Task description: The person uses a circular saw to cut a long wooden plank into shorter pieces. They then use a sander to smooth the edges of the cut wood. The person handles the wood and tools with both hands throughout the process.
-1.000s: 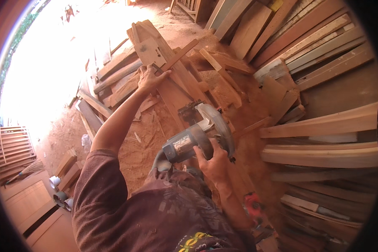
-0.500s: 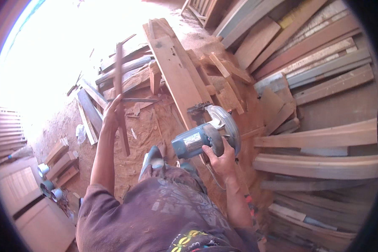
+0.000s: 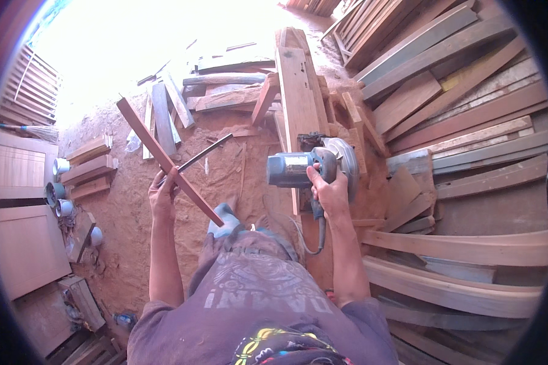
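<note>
My left hand point(image 3: 163, 193) is closed around a reddish-brown wooden strip point(image 3: 145, 137), held up in the air to the left. A thin dark bar point(image 3: 206, 152) sticks out from the same grip, crossing the strip; I cannot tell whether the two are joined. My right hand point(image 3: 330, 190) grips the rear handle of a blue circular saw point(image 3: 292, 169). The saw sits at the near end of a long plank point(image 3: 295, 91), its grey blade guard to the right. A cord point(image 3: 318, 240) hangs from the saw's handle.
Scrap wood point(image 3: 228, 100) lies piled left of the plank, and offcuts point(image 3: 353, 121) to its right. Stacked boards point(image 3: 463, 243) fill the right side. Short blocks point(image 3: 88, 170), cups point(image 3: 61, 166) and wooden panels point(image 3: 27, 243) stand at the left. Sawdust covers the ground.
The view has swung left, so the plank and saw appear further right. The wooden strip has turned from near upright to a slant, with the dark bar now angled upward.
</note>
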